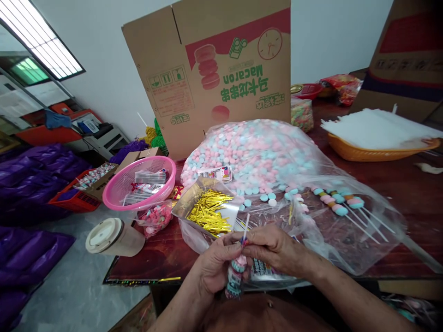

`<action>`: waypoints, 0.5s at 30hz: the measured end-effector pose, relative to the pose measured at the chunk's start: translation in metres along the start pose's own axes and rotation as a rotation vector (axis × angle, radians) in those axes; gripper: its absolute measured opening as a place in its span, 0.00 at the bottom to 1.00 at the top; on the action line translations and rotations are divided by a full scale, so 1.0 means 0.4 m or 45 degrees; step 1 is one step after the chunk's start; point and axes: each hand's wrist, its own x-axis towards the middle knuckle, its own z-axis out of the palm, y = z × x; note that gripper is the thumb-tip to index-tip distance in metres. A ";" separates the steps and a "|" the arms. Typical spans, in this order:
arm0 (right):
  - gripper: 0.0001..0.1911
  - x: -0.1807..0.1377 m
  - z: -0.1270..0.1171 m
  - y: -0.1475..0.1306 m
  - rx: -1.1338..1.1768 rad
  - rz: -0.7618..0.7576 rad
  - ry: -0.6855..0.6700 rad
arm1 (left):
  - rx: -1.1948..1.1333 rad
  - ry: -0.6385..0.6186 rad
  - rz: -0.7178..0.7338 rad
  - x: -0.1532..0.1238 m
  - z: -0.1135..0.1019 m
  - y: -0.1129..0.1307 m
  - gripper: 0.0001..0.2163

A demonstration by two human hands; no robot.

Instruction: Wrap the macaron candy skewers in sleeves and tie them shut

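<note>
Both hands are clenched on one wrapped candy skewer (pixel 235 274), held upright with a slight tilt over the front edge of the tabletop (pixel 161 253), left of that edge's middle. The left grip (pixel 217 262) cradles the wrapper from the side, its thumb near the neck; the right grip (pixel 277 244) pinches the neck from the other side, where the film gathers around the white stick (pixel 247 225). Whether a tie already circles the neck, the fingers hide.

The step looks like closing the wrapper's mouth. To do it well, the left grip should support the sweets without squeezing, since such pieces probably crush or slide, while the right fingertips press the film into tight, even pleats close above the top sweet. The stick is best centred, so that the neck closes evenly; hard twisting could tear the film.

Gold twist ties (pixel 211 212) lie loose in an open box just beyond the left grip, set back from the front edge. Unwrapped skewers (pixel 341 203) rest on clear plastic towards the tabletop's right side, well apart from the working fingers.
</note>
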 end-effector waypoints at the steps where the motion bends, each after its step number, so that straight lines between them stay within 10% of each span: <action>1: 0.14 -0.001 -0.004 -0.002 0.075 0.022 -0.032 | 0.001 -0.020 0.004 0.000 0.002 -0.003 0.17; 8: 0.12 -0.026 0.060 0.052 -0.452 0.197 0.403 | -0.075 0.380 0.196 0.042 0.021 -0.035 0.16; 15: 0.12 -0.045 0.028 0.054 -1.288 -0.149 0.583 | 0.299 0.635 0.480 0.070 0.040 -0.070 0.21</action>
